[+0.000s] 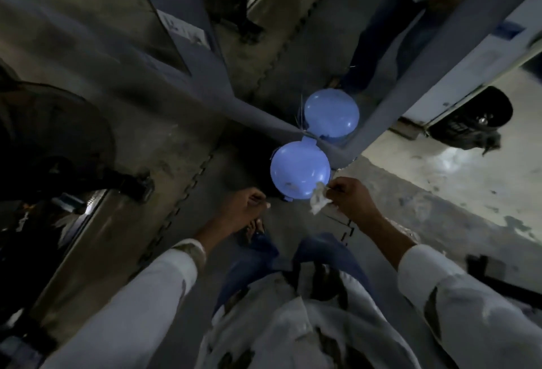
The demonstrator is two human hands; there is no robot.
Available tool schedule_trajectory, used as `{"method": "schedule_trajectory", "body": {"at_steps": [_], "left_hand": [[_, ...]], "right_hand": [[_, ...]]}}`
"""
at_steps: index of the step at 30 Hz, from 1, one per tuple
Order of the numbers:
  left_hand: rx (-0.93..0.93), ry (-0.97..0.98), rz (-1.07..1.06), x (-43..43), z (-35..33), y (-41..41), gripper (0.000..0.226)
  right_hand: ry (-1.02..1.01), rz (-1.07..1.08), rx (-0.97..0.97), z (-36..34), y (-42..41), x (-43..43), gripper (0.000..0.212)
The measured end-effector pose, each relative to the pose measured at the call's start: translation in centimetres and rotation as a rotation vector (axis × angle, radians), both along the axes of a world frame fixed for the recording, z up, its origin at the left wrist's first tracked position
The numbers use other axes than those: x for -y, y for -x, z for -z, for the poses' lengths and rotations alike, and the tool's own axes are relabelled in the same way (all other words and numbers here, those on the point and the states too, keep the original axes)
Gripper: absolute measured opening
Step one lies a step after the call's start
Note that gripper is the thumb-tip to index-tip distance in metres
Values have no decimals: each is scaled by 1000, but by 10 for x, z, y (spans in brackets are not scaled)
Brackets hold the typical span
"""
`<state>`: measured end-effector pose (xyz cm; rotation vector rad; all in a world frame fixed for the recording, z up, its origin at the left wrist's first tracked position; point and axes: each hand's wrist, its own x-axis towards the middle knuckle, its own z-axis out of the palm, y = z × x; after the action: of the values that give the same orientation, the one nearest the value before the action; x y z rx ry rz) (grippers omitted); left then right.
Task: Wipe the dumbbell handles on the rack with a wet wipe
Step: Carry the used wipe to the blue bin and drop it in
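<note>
My right hand (350,197) pinches a crumpled white wet wipe (319,199) just over the right edge of a round blue domed lid (299,171) on the floor ahead of me. My left hand (245,208) hovers to the left of that lid with fingers loosely curled, and I cannot make out anything in it. A second blue dome (331,113) shows behind it, in what looks like a mirror. No dumbbell or rack is recognisable in this dim, blurred view.
A dark fan (55,145) stands at left. Grey mirror frames (223,95) meet in a corner behind the lid. Interlocking floor mats (176,210) cover the ground, with pale bare floor (457,181) at right and a dark object (466,119) beyond it.
</note>
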<state>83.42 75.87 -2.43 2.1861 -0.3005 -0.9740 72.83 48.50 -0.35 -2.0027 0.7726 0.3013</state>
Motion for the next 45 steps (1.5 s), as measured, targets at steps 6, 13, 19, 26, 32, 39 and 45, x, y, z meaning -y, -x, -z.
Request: {"method": "schedule_trajectory", "body": {"at_steps": [6,13,19,26,32,39,45], "left_hand": [[6,-2,144,17,7,-69,22],[50,32,215,43,8,-112,16],[67,38,256,63,7,-137,21],[14,-3,268,72,14,-149,20],[-22,-36,281,68,19,-157,22],[-47,-98,255,70,27,-166,30],[-88,-124,216,64,38,-165,25]], "right_hand": [[-51,170,-37,1,-27,-6,24],[-81,245,-43,11,-59,0,12],[-137,262,-32,13,-93,1,16],[-196,299,-99,32,-111,0,23],[-175,310,-175,58,-117,5,22],[-206,463,-201,104,-133,4,43],[-235,594,-249,170,-151,6,26]]}}
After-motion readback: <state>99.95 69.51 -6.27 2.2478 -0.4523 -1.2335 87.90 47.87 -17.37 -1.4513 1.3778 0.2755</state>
